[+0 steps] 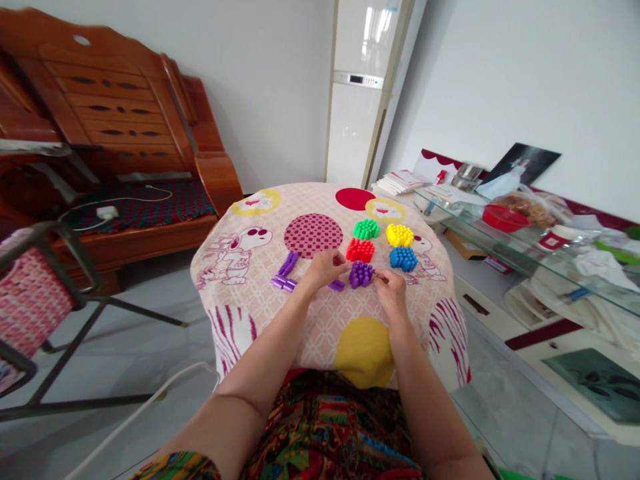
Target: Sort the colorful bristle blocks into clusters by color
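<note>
In front of me on the cloth-covered table stands a tight cluster of small purple plastic pieces with knobbly tops. My left hand is at its left side, thumb and fingers pinched together; whatever they hold is too small to make out. On the other side, my right hand has its fingertips closed at the cluster's right edge, seemingly on a purple piece there. Long purple pieces lie flat left of my left hand, and another purple piece lies partly hidden beside that hand. Just behind sits a red cluster.
Green, yellow and blue clusters stand farther back and right on the tablecloth. A cluttered glass-topped cabinet runs along the right. Leftward are a wooden bench and a folding chair.
</note>
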`<action>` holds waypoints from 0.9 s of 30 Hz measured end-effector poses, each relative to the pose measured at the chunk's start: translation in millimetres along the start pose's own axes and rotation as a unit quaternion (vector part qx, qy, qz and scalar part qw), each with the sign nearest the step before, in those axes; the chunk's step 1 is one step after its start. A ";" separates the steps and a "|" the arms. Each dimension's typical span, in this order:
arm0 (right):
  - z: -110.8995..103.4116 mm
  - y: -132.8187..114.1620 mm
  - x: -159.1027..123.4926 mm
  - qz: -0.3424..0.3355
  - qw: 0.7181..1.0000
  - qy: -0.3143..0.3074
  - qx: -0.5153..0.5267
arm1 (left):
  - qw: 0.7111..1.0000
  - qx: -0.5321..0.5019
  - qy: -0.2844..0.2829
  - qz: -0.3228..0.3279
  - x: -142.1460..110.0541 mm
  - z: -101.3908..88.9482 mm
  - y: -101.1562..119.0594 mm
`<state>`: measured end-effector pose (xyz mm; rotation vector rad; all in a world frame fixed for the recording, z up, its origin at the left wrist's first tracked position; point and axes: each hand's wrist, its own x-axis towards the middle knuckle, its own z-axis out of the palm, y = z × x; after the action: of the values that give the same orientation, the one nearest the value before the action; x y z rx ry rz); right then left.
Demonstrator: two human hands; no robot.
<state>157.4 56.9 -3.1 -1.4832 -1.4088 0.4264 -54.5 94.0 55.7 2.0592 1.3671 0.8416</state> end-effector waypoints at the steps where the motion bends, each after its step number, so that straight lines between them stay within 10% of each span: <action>1: -0.1 -0.1 -0.1 -0.003 1.000 -0.001 0.000 | 1.000 0.016 -0.009 0.013 -0.4 -6.2 -3.6; 9: 0.4 2.1 0.3 -0.007 1.000 0.005 -0.007 | 0.980 0.093 -0.147 0.092 -6.8 -23.9 -11.7; 27: -0.6 -2.0 -1.7 -0.005 1.000 -0.002 -0.001 | 0.988 -0.146 -0.021 0.034 11.7 17.2 -23.4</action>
<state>156.4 54.8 -1.8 -1.4764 -1.4207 0.4223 -52.5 111.6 29.9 1.8930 1.0840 0.9605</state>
